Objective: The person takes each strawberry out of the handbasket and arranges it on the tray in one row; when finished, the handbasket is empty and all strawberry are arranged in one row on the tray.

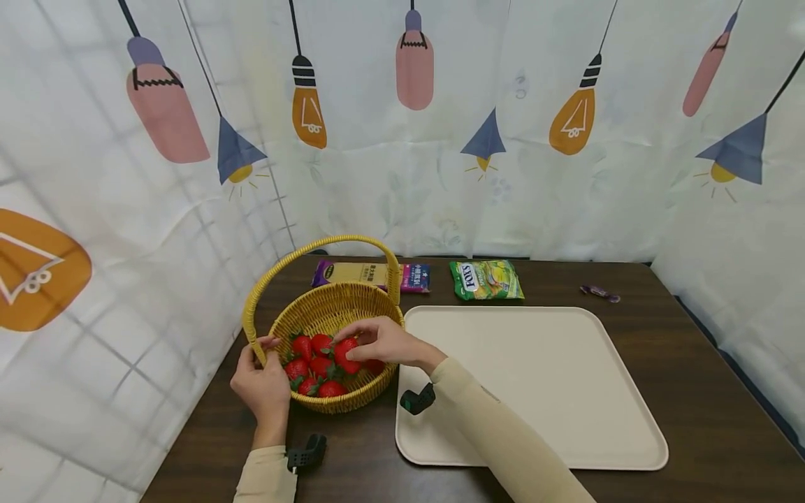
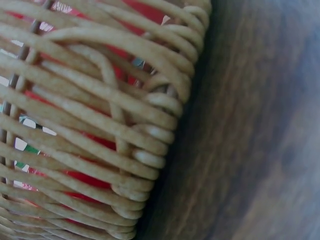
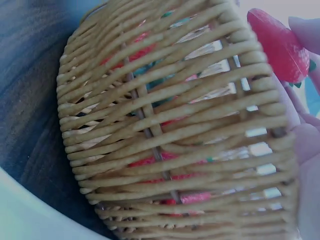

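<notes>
A yellow woven basket with a tall hoop handle stands on the dark table, several red strawberries with green leaves inside it. My left hand grips the basket's left side, where the handle meets the rim. Reaching in over the right rim, my right hand pinches a strawberry between thumb and fingers. The right wrist view shows that strawberry at the level of the rim, beyond the woven wall. In the left wrist view the basket's weave hides my left hand.
Right of the basket, close to it, lies a white rectangular tray, with my right forearm across its left part. Behind are a purple and gold packet, a green FOX'S bag and a small purple wrapped candy. Patterned curtains enclose the table.
</notes>
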